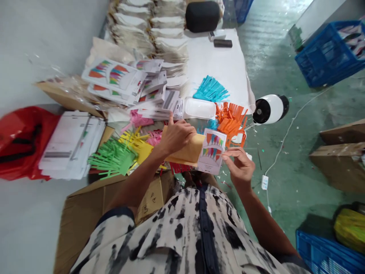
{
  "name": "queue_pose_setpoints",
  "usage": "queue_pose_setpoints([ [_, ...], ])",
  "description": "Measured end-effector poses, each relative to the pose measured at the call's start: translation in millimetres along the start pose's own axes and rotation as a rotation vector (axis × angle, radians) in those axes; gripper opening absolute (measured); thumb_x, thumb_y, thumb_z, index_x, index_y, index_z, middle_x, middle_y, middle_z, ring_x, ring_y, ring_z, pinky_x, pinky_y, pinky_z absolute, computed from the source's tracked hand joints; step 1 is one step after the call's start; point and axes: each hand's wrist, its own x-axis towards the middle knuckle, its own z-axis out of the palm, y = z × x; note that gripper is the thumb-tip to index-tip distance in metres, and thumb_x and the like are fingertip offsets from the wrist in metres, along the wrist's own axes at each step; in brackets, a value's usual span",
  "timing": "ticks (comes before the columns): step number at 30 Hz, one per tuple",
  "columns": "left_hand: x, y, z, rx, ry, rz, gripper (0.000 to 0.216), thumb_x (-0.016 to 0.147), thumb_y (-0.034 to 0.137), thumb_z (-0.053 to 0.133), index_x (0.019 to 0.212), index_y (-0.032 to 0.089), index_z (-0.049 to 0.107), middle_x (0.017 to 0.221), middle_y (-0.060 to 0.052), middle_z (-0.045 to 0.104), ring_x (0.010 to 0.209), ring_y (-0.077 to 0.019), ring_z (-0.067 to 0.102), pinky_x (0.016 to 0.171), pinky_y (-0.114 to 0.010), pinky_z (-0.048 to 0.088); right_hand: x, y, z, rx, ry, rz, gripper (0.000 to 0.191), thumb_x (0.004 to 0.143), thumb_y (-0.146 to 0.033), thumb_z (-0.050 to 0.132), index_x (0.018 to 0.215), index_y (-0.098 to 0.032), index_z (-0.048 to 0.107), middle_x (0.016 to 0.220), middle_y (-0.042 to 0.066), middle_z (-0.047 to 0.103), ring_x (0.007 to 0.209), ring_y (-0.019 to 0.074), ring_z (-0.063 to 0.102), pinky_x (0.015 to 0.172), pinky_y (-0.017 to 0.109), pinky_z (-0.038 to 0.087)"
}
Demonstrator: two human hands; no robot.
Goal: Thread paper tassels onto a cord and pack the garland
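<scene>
My left hand (177, 136) is closed on a tan paper envelope (188, 152) held over the work table. My right hand (240, 165) pinches the lower right edge of a white printed card (211, 154) with coloured pennant rows; the card sits partly inside the envelope's open end. Beneath them lie piles of fringed paper: green (112, 160), yellow (137, 142), pink (139, 120), orange (230, 118) and turquoise (210, 89).
Stacks of printed cards (125, 82), a white plastic tray (199, 108), white sheets (71, 142) and a red bag (21, 140) surround the spot. A small white fan (269, 108) stands right. Cardboard boxes (94, 213) and blue crates (327, 55) sit on the green floor.
</scene>
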Motion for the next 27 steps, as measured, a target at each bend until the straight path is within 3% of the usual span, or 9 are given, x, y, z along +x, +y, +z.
queue_pose_setpoints([
  [6, 29, -91, 17, 0.135, -0.016, -0.036, 0.029, 0.091, 0.012, 0.056, 0.101, 0.026, 0.08, 0.099, -0.008, 0.078, 0.115, -0.0315, 0.062, 0.125, -0.076, -0.001, -3, 29, -4, 0.273, -0.006, 0.363, 0.017, 0.084, -0.038, 0.083, 0.094, -0.026, 0.076, 0.095, 0.003, 0.072, 0.089, 0.0204, 0.068, 0.085, 0.037, 0.056],
  [10, 47, -123, 30, 0.149, 0.015, -0.076, 0.028, 0.097, 0.015, 0.052, 0.106, 0.025, 0.077, 0.118, -0.008, 0.075, 0.132, -0.031, 0.051, 0.125, -0.075, -0.007, -5, 51, -13, 0.261, 0.048, 0.5, 0.023, 0.082, -0.039, 0.084, 0.097, -0.026, 0.075, 0.092, 0.002, 0.07, 0.085, 0.0181, 0.065, 0.078, 0.032, 0.054],
  [13, 61, -115, 48, 0.123, 0.106, -0.105, 0.034, 0.1, 0.014, 0.049, 0.124, 0.024, 0.072, 0.14, -0.005, 0.066, 0.145, -0.0302, 0.037, 0.126, -0.072, -0.011, -5, 75, -17, 0.256, 0.119, 0.553, 0.026, 0.08, -0.039, 0.085, 0.098, -0.025, 0.074, 0.096, 0.002, 0.069, 0.088, 0.0175, 0.064, 0.079, 0.031, 0.054],
  [15, 72, -97, 70, 0.075, 0.132, -0.106, 0.039, 0.102, 0.014, 0.046, 0.133, 0.023, 0.067, 0.145, -0.008, 0.062, 0.147, -0.0296, 0.039, 0.13, -0.065, 0.001, -4, 93, -18, 0.278, 0.151, 0.579, 0.03, 0.079, -0.038, 0.086, 0.103, -0.025, 0.074, 0.103, 0.003, 0.07, 0.093, 0.0179, 0.065, 0.087, 0.033, 0.055],
  [17, 86, -72, 100, -0.012, 0.055, -0.059, 0.035, 0.104, 0.022, 0.047, 0.132, 0.021, 0.068, 0.137, -0.011, 0.066, 0.137, -0.0282, 0.05, 0.126, -0.053, 0.026, -2, 109, -16, 0.317, 0.167, 0.605, 0.042, 0.078, -0.038, 0.086, 0.116, -0.027, 0.072, 0.114, 0.004, 0.069, 0.101, 0.0187, 0.066, 0.095, 0.036, 0.055],
  [19, 101, -49, 132, -0.072, -0.006, -0.1, 0.033, 0.103, 0.035, 0.055, 0.128, 0.019, 0.068, 0.131, -0.013, 0.068, 0.128, -0.0292, 0.056, 0.114, -0.045, 0.041, 2, 124, -13, 0.346, 0.173, 0.618, 0.061, 0.077, -0.037, 0.086, 0.134, -0.032, 0.065, 0.127, 0.005, 0.066, 0.108, 0.0194, 0.067, 0.101, 0.039, 0.055],
  [23, 117, -27, 180, -0.14, -0.201, -0.245, 0.05, 0.088, 0.052, 0.077, 0.126, 0.021, 0.067, 0.118, -0.011, 0.07, 0.109, -0.0298, 0.063, 0.098, -0.04, 0.047, 12, 152, -5, 0.24, 0.134, 0.6, 0.093, 0.079, -0.038, 0.083, 0.16, -0.04, 0.037, 0.148, 0.008, 0.054, 0.117, 0.0216, 0.066, 0.104, 0.042, 0.055],
  [27, 116, -35, 199, -0.271, -0.261, -0.295, 0.055, 0.077, 0.05, 0.088, 0.121, 0.024, 0.069, 0.112, -0.008, 0.067, 0.108, -0.0277, 0.063, 0.097, -0.038, 0.047, 22, 182, 8, -0.016, 0.051, 0.513, 0.094, 0.085, -0.041, 0.077, 0.165, -0.035, 0.029, 0.158, 0.012, 0.046, 0.132, 0.0273, 0.059, 0.112, 0.049, 0.051],
])
